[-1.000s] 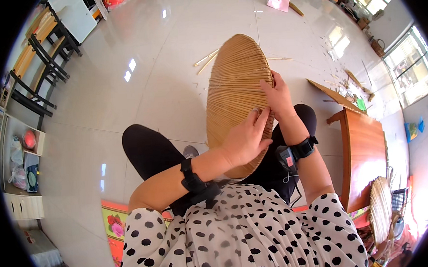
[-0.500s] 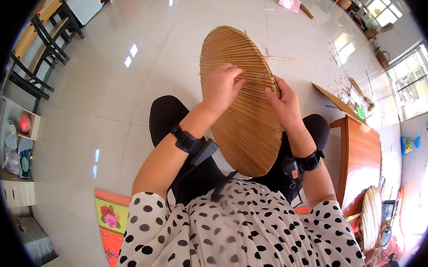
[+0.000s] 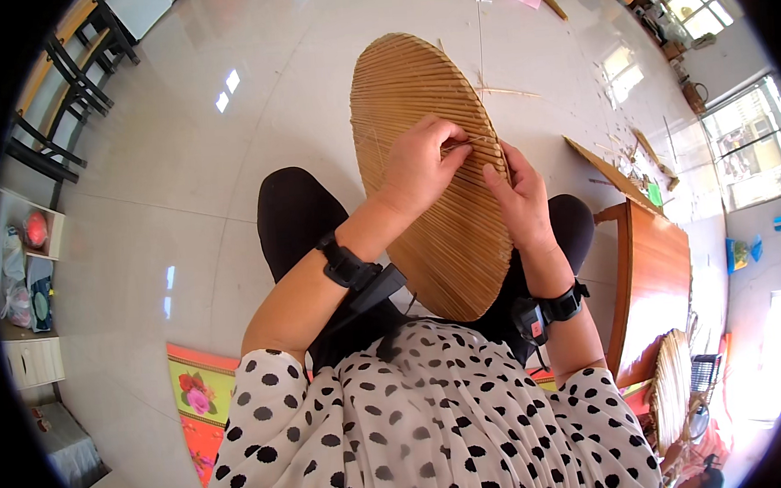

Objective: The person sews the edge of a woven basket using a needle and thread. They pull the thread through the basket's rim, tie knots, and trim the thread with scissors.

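Observation:
A large brown palm-leaf fan [image 3: 448, 250], oval and finely ribbed, stands tilted over my lap between my knees. My right hand [image 3: 522, 200] grips its right edge, thumb on the ribbed face and fingers behind the rim. Over the upper face, my left hand [image 3: 426, 163] is closed in a pinch close to that same edge. What lies between its thumb and fingertips is too small to make out. Both wrists carry black straps with small devices.
A wooden stool [image 3: 653, 274] stands right of my knee, with another pleated leaf piece [image 3: 672, 388] below it. Plant scraps and a flat brown piece [image 3: 612, 175] litter the floor at right. A floral mat [image 3: 199, 391] lies at left; chairs [image 3: 68, 75] stand far left.
My left hand has shifted slightly right, closer to the fan's edge. The fan's top has tipped a little to the left and away, while my right hand keeps its grip.

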The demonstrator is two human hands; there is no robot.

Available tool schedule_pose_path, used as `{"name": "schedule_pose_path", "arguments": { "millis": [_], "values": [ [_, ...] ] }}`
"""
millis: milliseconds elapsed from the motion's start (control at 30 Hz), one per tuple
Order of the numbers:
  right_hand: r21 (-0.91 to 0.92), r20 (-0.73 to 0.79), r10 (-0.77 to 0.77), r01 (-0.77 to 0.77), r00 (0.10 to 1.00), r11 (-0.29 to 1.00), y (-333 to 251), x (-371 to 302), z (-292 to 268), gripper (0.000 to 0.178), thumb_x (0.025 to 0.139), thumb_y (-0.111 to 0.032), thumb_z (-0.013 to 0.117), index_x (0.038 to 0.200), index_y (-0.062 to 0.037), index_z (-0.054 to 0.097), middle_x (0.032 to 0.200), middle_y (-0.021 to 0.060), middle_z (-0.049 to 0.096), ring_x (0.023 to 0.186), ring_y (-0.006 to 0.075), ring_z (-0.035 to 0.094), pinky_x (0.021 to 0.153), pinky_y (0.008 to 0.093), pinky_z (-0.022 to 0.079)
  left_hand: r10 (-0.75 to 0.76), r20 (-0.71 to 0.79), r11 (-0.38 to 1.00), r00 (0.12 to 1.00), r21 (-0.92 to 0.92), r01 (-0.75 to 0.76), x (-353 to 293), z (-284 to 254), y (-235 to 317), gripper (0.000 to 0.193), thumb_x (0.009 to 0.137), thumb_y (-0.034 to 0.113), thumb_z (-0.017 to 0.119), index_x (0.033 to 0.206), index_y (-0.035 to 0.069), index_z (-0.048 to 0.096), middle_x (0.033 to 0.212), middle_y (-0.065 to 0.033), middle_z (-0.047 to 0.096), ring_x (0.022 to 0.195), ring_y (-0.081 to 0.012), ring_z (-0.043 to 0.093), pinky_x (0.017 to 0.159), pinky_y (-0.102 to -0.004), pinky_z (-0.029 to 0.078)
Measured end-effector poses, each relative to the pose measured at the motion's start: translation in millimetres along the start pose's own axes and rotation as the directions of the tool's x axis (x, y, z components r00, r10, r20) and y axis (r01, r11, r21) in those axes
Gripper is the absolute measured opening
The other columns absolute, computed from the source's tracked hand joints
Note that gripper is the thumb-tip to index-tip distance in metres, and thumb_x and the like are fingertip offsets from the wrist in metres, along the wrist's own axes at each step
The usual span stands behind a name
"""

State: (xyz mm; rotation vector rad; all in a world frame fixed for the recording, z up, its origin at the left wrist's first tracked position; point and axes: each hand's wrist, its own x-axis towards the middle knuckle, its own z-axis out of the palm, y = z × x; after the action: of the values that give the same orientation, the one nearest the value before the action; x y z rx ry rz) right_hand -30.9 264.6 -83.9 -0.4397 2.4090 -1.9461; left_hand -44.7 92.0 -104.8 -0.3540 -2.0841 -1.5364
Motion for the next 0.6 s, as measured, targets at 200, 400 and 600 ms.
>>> {"name": "schedule_pose_path", "arguments": {
  "millis": [200, 400, 600],
  "values": [
    [0.036, 0.011, 0.010, -0.010, 1.000, 0.999, -3.7, -3.2, 2.0, 0.045, 0.095, -0.014, 0.063, 0.134, 0.0041, 0.052, 0.115, 0.0080, 0.065, 0.104, 0.0121, 0.059, 0.091, 0.0273, 0.047, 0.005, 0.038, 1.000, 0.999, -0.025, -0.004, -5.4, 0.0, 1.6, 0.011, 0.087, 0.003, 0.066, 0.094, -0.002, 0.058, 0.081, -0.0073, 0.063, 0.069, -0.0144, 0.062, 0.057, -0.0277, 0.050],
    [0.087, 0.009, 0.041, -0.042, 0.999, 0.995, -2.1, -0.9, -2.3, 0.046, 0.094, -0.014, 0.063, 0.135, 0.0045, 0.051, 0.116, 0.0083, 0.065, 0.104, 0.0122, 0.059, 0.092, 0.0270, 0.047, -0.404, 0.236, 0.800, 0.884, -0.378, 0.466, -5.5, -7.0, 16.4, 0.013, 0.088, 0.001, 0.065, 0.097, -0.002, 0.056, 0.079, -0.0060, 0.061, 0.065, -0.0122, 0.060, 0.056, -0.0295, 0.047],
    [0.019, 0.026, 0.040, -0.040, 0.999, 0.999, -6.1, -1.7, 0.5, 0.046, 0.094, -0.014, 0.064, 0.134, 0.0049, 0.052, 0.116, 0.0079, 0.065, 0.104, 0.0111, 0.059, 0.092, 0.0264, 0.047, 0.168, -0.046, 0.967, 0.985, 0.202, -0.156, -1.1, 3.9, 3.3, 0.009, 0.083, 0.000, 0.068, 0.087, 0.002, 0.059, 0.080, -0.0097, 0.063, 0.061, -0.0206, 0.060, 0.055, -0.0325, 0.047]
  ]
}}
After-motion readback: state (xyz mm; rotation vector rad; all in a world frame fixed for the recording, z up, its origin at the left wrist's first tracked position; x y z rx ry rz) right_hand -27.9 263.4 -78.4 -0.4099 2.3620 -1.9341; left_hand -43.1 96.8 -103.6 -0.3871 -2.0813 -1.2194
